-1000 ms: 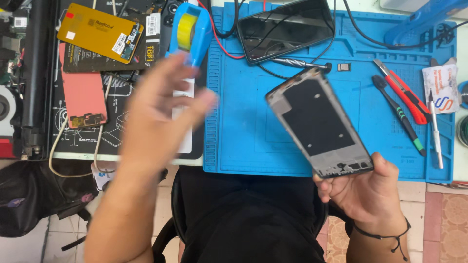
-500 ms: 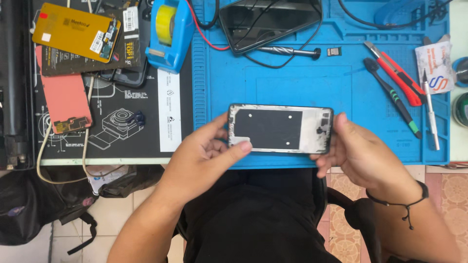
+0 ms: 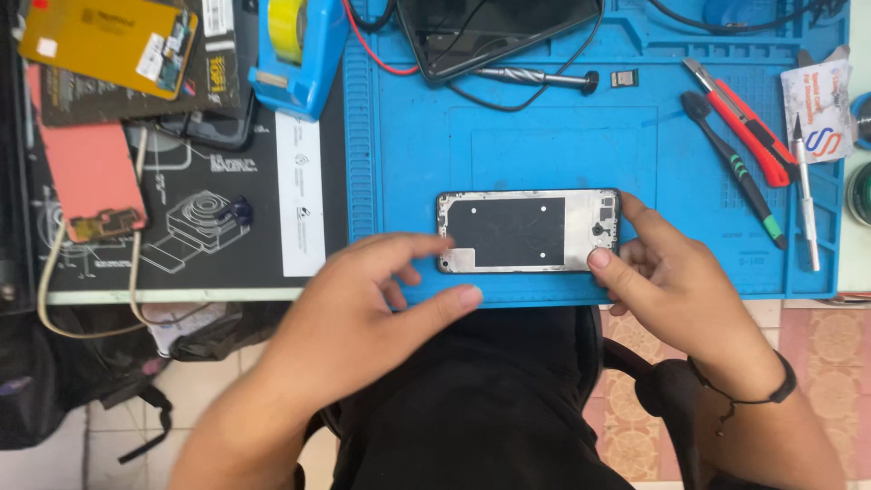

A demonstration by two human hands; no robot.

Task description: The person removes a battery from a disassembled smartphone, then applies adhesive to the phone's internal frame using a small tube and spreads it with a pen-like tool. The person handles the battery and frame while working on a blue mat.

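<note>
- Nearest the camera, two bare hands worked over one phone frame: the left hand was loosely spread, its forefinger reaching to the frame's left end and its thumb lying on the mat's near edge, gripping nothing; the right hand pinched the frame's right end between forefinger and thumb.
- One black band circled the right wrist.
- Lying flat and lengthwise on the blue work mat, close to its near edge, the frame showed a dark rectangular panel in the middle, bare silvery metal around it and a black rim.
- To the right, well apart from the frame, lay three hand tools: a black-handled one, a red cutter and a slim silver blade.
- To the left, a black printed mat carried one pink rectangular part with a small board and cable at its end.
- Farther off stood one blue tape dispenser with a yellow roll, one dark phone panel, one metal drill bit and one yellow flat part.
- Nothing lay across the frame besides the fingers at its ends.
</note>
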